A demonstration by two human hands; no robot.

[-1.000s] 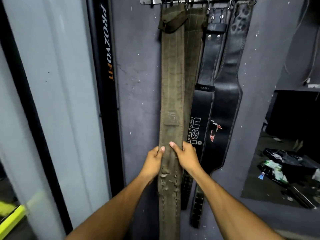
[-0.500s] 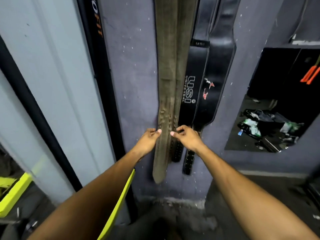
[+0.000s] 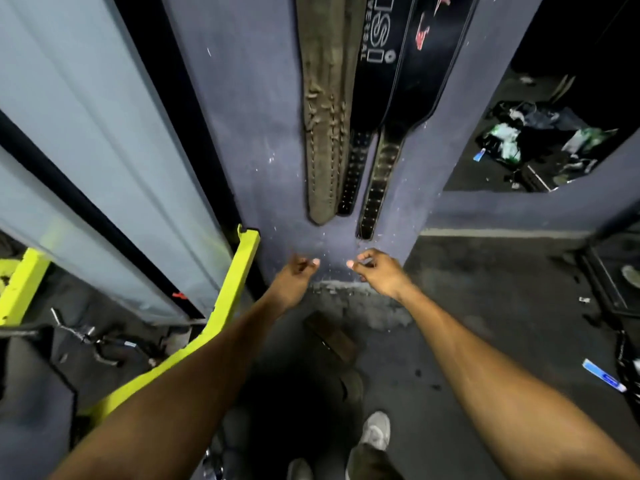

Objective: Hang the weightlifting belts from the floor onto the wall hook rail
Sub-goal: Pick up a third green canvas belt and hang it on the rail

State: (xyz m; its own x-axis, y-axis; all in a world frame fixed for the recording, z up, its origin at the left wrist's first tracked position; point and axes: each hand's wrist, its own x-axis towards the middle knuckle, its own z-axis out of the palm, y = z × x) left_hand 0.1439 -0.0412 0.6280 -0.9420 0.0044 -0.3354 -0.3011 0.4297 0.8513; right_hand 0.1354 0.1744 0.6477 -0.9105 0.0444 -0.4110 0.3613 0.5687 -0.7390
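An olive canvas belt [image 3: 325, 109] hangs down the purple wall [image 3: 242, 116], its tip ending above the floor. To its right hang two black leather belts: one with white lettering [image 3: 375, 64] and one with a red logo [image 3: 415, 84]. The hook rail is out of view above. My left hand [image 3: 296, 277] and my right hand [image 3: 375, 271] hover below the belt tips, apart from them. Both hands are loosely curled with fingers partly bent and hold nothing. A dark brown object [image 3: 330, 336] lies on the floor beneath my hands.
A neon-yellow machine frame [image 3: 228, 296] slants at the left beside a grey panel [image 3: 104, 133]. A low opening [image 3: 540, 133] at the right holds clutter. My grey shoe [image 3: 375, 431] stands on the dark floor. A blue-white packet [image 3: 602, 374] lies far right.
Both hands slid down the olive belt and came off its lower end. The view tilted downward, so the rail left the frame and the floor appeared.
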